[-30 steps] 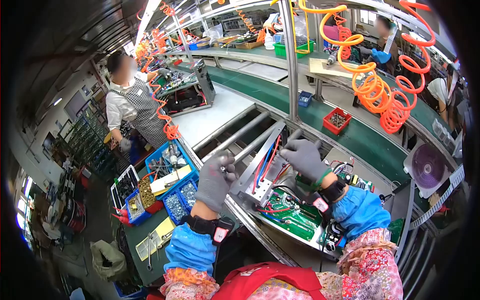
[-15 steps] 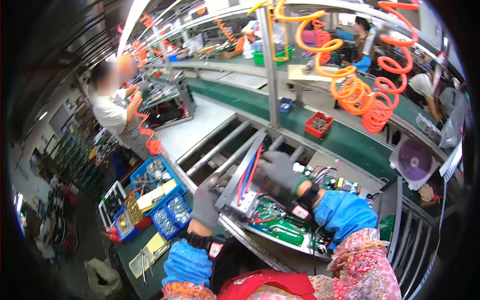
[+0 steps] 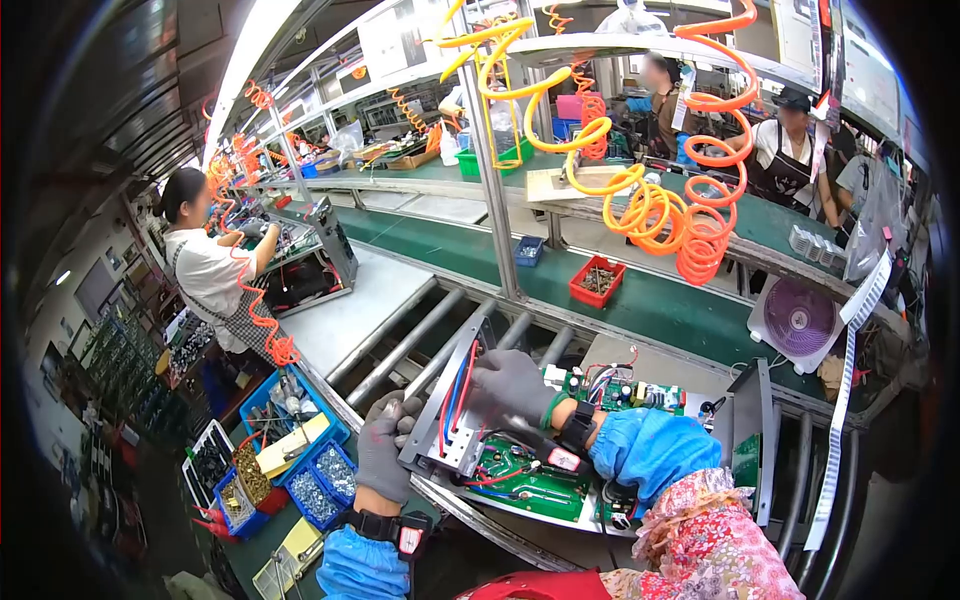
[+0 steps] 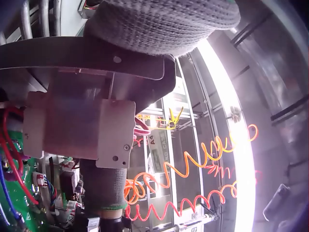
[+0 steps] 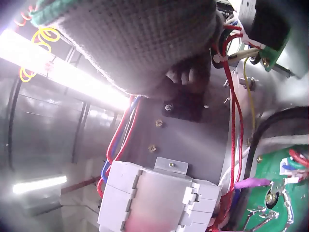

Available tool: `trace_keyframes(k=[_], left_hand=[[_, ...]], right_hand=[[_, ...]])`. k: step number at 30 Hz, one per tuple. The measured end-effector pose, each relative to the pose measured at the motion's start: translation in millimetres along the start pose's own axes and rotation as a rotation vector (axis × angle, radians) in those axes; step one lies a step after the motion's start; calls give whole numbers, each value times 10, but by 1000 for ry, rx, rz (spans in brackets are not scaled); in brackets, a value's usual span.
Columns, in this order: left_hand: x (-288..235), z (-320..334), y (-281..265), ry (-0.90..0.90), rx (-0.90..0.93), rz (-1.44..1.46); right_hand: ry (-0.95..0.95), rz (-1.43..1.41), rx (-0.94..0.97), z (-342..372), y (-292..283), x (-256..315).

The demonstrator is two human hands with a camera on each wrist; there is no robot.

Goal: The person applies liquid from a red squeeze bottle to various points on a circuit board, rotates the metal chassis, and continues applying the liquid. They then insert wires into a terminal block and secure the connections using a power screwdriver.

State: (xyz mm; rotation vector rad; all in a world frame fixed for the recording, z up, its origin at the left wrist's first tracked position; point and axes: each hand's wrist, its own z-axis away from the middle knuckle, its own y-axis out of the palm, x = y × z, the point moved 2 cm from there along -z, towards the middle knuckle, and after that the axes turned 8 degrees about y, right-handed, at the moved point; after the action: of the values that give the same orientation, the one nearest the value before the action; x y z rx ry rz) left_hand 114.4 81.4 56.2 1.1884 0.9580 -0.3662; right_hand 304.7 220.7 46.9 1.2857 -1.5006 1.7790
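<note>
A grey metal panel (image 3: pixel 437 405) stands upright at the left end of an open chassis, with a white terminal block (image 3: pixel 455 452) at its foot. Red and blue wires (image 3: pixel 461 390) run up its inner side. My gloved left hand (image 3: pixel 382 450) is at the panel's outer side, fingers curled near the edge; whether they hold anything I cannot tell. Against the inner face, my gloved right hand (image 3: pixel 512 385) pinches a small black part (image 5: pixel 188 110) beside a screw (image 5: pixel 168 107), fingertips partly in shadow. A green circuit board (image 3: pixel 540 490) lies below my right wrist.
Blue bins of screws (image 3: pixel 322 485) and a blue tool tray (image 3: pixel 290 420) sit to the left. Metal rollers (image 3: pixel 405 345) run beyond the chassis. A red bin (image 3: pixel 598 282) sits on the green belt, and coiled orange hoses (image 3: pixel 650 210) hang overhead. Another person (image 3: pixel 210 265) works at left.
The head view has turned right, so the bench has shifted left and down. Both hands stay at the panel, the right hand still on its inner side. The person at left has turned toward the bench.
</note>
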Motion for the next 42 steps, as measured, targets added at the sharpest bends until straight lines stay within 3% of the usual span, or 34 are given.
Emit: trace_keyframes(k=[3, 7, 11, 15, 21, 25, 27, 32, 34, 36, 37, 38, 39, 42], left_hand=[[-8, 8, 36, 11, -22, -37], [-14, 14, 31, 30, -32, -69], [-28, 44, 42, 13, -29, -90], [-73, 95, 131, 64, -19, -125], [-23, 33, 56, 62, -15, -121], [-50, 56, 110, 93, -40, -169], [-55, 39, 86, 150, -42, -255], [-325, 215, 308, 459, 3, -613], [-362, 283, 453, 660, 57, -744], [-398, 400, 632, 662, 111, -816], [-382, 446, 715, 712, 150, -847], [-353, 474, 770, 760, 191, -877], [-291, 438, 772, 872, 207, -881], [-270, 444, 805, 943, 248, -865]], right_hand=[[24, 18, 62, 22, -35, 45], [-15, 45, -85, 1, 22, -5], [-46, 7, -83, -18, -1, 3], [101, -58, 38, -46, -20, 1], [-21, 71, -128, 0, -4, 50], [37, 49, -23, -48, 9, 2], [89, 47, 39, -123, 28, -58], [-78, 98, -197, 45, -256, 245], [-145, -43, -72, 240, -373, 506], [-247, -235, 130, 453, -438, 714], [-154, -375, 365, 560, -446, 807], [-251, -357, 425, 633, -433, 880], [-213, -414, 472, 699, -440, 942], [-171, -459, 504, 725, -479, 957]])
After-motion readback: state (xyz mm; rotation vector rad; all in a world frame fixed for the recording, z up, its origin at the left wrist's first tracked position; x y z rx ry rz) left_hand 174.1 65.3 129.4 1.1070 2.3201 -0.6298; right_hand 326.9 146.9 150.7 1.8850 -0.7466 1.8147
